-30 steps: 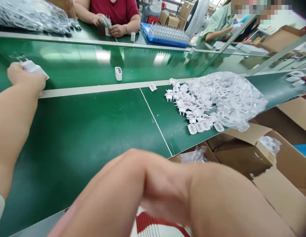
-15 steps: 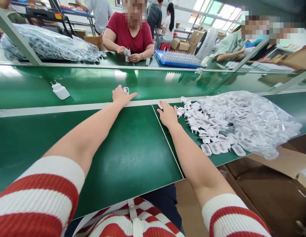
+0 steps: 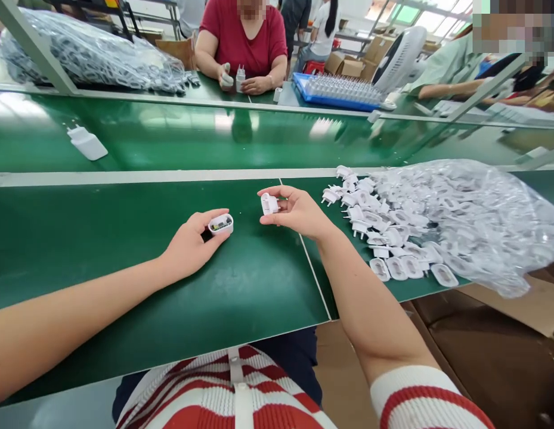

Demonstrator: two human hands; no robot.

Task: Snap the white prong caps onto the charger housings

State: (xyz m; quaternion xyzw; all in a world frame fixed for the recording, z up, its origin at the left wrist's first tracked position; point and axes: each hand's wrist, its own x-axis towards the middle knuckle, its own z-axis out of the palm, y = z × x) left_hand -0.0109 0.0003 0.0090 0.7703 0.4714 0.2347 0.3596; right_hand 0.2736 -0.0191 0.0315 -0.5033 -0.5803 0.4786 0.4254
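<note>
Between the thumb and fingers of my left hand [image 3: 191, 247] is a white charger housing [image 3: 222, 230], its open end facing me and a circuit board visible inside. My right hand [image 3: 299, 211] pinches a white plug cover [image 3: 269, 204] with pins pointing toward the palm. The two parts are a short way apart above the green worktop [image 3: 259, 280]. Right of my right hand lies a pile of similar white plug covers [image 3: 375, 220], partly spilling from a clear plastic bag [image 3: 477, 220].
A finished-looking white charger [image 3: 87, 143] lies on the green belt [image 3: 169, 131] beyond the pale strip. Across it, a person in a red top [image 3: 243, 42] handles white parts. A blue tray [image 3: 334, 101], a fan [image 3: 402, 56] and a large bag of grey parts [image 3: 93, 59] stand there.
My left hand has taken the housing off the belt and drawn it nearer to me. My right hand has lifted a plug cover and turned inward. The charger on the belt has shifted left in view.
</note>
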